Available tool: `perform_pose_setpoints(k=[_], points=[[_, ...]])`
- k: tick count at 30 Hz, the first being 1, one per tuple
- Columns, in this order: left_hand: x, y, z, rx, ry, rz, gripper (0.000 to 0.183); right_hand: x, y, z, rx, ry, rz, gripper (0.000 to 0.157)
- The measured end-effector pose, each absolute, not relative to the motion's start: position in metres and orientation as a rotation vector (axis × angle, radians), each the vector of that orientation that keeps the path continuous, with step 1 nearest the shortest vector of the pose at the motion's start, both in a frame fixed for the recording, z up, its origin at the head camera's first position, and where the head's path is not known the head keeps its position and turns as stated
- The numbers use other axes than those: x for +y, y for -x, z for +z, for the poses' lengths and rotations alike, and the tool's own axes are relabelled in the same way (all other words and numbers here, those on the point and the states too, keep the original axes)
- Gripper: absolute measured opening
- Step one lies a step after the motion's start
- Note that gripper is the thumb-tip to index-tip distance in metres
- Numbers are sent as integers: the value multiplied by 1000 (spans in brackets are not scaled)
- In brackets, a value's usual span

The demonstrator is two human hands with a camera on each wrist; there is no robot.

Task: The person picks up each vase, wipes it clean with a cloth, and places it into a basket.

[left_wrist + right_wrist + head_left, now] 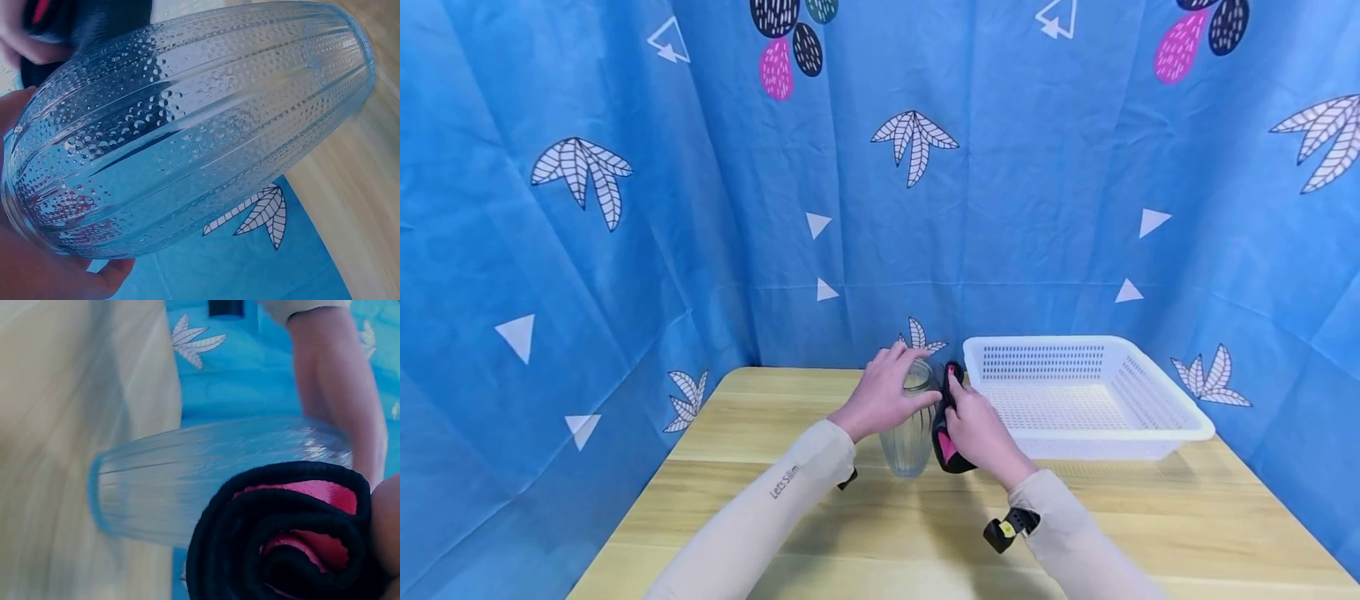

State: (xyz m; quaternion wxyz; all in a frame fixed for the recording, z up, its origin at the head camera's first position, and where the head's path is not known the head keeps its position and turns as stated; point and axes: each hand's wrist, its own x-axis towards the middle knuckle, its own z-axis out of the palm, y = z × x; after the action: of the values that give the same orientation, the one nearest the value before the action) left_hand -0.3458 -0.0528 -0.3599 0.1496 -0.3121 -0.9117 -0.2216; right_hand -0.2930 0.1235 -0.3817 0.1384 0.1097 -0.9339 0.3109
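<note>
A clear ribbed glass vase (907, 446) with a dimpled surface stands upright between my two hands, over the wooden table. My left hand (887, 392) grips it around the narrow top. The left wrist view shows the fingers and thumb curled round the rim end of the vase (206, 131). My right hand (981, 429) holds a rolled-up black cloth with a pink inner side (947, 446), just right of the vase. From the right wrist, the spiral end of the rolled cloth (250, 531) overlaps the vase.
A white perforated plastic basket (1165, 435) sits at the back right of the wooden table (775, 400), close beyond my right hand. Blue patterned curtain (1030, 233) hangs behind the table and along both sides.
</note>
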Motion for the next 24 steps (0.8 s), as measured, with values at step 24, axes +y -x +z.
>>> perform_pose_setpoints(k=[24], points=[[-56,338,-350,-2715,827,-758,74,127,301,-415,-2845,-317,1022,51]])
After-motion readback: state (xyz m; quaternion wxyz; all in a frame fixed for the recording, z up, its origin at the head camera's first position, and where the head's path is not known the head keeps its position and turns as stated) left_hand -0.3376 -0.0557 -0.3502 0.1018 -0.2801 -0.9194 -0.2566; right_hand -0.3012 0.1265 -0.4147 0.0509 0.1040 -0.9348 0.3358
